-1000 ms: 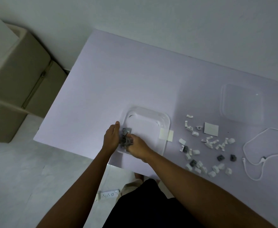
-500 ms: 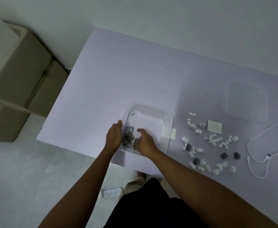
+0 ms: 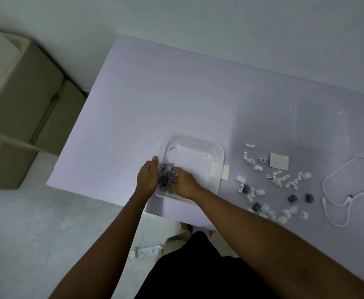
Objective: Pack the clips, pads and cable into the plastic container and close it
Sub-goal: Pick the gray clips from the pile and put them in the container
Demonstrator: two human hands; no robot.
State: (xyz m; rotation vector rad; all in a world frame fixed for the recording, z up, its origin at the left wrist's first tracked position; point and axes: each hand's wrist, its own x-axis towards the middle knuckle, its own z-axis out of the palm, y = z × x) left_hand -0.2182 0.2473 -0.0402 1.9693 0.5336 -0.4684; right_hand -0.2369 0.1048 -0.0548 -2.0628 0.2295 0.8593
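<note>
A clear plastic container (image 3: pixel 216 150) sits open near the table's front edge. A pile of grey clips (image 3: pixel 166 179) lies in its near left corner. My left hand (image 3: pixel 147 178) is cupped against the pile from the left, thumb up and fingers apart. From the right, my right hand (image 3: pixel 183 184) has its fingers curled onto the same clips. Two white pads (image 3: pixel 220 172) lean on the container's right rim, and another pad (image 3: pixel 279 161) lies further right. Loose white and grey clips (image 3: pixel 273 184) are scattered there. The white cable (image 3: pixel 349 193) lies looped at far right. The clear lid (image 3: pixel 320 126) rests behind them.
Cardboard boxes (image 3: pixel 21 104) stand on the floor left of the table. A white power strip (image 3: pixel 147 252) lies on the floor below the front edge. The table (image 3: pixel 176 93) meets the wall at the back.
My right hand has spread its fingers and then curled them back onto the grey clips in the container's corner. My left hand has stayed against the pile.
</note>
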